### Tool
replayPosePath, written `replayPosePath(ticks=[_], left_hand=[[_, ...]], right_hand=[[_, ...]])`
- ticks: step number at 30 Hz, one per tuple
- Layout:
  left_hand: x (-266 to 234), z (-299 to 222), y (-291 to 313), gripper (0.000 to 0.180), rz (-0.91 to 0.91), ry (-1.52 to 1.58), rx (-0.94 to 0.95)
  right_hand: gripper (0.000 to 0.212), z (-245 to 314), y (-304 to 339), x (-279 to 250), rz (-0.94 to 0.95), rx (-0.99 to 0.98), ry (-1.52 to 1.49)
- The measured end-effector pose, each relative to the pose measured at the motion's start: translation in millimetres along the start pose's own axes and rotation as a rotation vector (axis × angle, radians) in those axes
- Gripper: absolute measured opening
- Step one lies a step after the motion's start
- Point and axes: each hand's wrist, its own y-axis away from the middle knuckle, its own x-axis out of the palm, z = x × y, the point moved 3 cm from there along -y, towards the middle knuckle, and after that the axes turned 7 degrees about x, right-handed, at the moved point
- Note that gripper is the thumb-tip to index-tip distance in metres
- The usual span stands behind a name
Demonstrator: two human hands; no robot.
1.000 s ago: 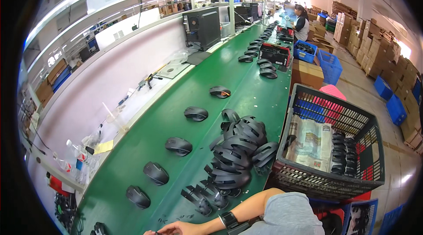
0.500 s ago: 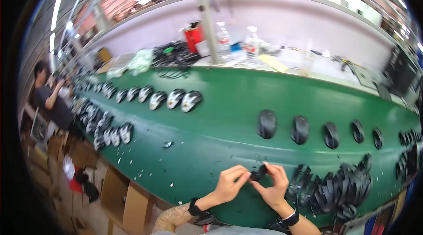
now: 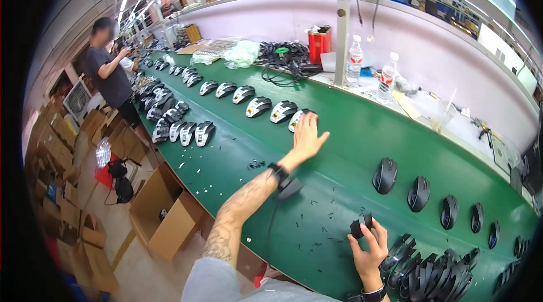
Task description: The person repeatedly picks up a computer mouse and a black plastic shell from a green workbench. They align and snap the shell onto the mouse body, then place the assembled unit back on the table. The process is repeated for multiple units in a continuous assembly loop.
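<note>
While the thumb and fingers of the right hand [image 3: 370, 251] pinch a small curved black piece [image 3: 356, 229] over the tabletop [image 3: 339, 177], the left hand [image 3: 307, 139] is outstretched at its eleven o'clock with a wide grip, thumb well away from the fingers, partly covering a black and white mouse [image 3: 294, 123]; whether it touches the mouse I cannot tell. Close to the right hand, at four o'clock, dark shells [image 3: 435, 276] lie heaped, and a line of black mice [image 3: 384, 176] curves from its twelve round to its three. From the left hand, a row of similar mice [image 3: 259, 107] runs toward ten o'clock, and a second group [image 3: 205, 134] stands at nine. A small clump of dark bits [image 3: 255, 164] lies at its eight o'clock; farther out the same way, an open cardboard box [image 3: 177, 231] stands beside the tabletop. Two clear bottles [image 3: 354, 64] stand beyond the far edge at its one and two o'clock, a red box [image 3: 320, 43] at twelve; well away at ten o'clock is a person [image 3: 110, 78] in a dark shirt
</note>
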Motion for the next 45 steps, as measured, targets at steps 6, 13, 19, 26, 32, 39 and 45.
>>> replayPosePath(ticks=[6, 13, 19, 26, 32, 39, 45], left_hand=[[58, 73, -14, 0.09, 0.087, -0.229, -0.305], [10, 19, 0, 0.085, 0.221, 0.175, -0.388], [9, -43, 80, 0.073, 0.06, 0.858, -0.57], [-17, -101, 132, 0.035, 0.187, 1.92, -0.959], [-29, -121, 135, 0.032, 0.221, 1.883, -0.962], [-27, -137, 148, 0.035, 0.197, 1.709, -0.905], [-26, -156, 165, 0.038, 0.283, 1.752, -0.711]], right_hand=[[0.043, -7, 4, 1, 0.006, -0.001, 0.0], [0.044, -10, 7, 4, 0.024, 0.022, 0.043], [0.038, -10, 5, 2, 0.025, 0.057, 0.091], [0.044, -10, -4, -1, -0.018, 0.058, 0.228], [0.063, -15, -8, -3, -0.013, 0.11, 0.101], [0.075, -15, -2, 6, 0.067, 0.162, -0.024], [0.069, -10, -1, 14, 0.03, 0.205, -0.042]])
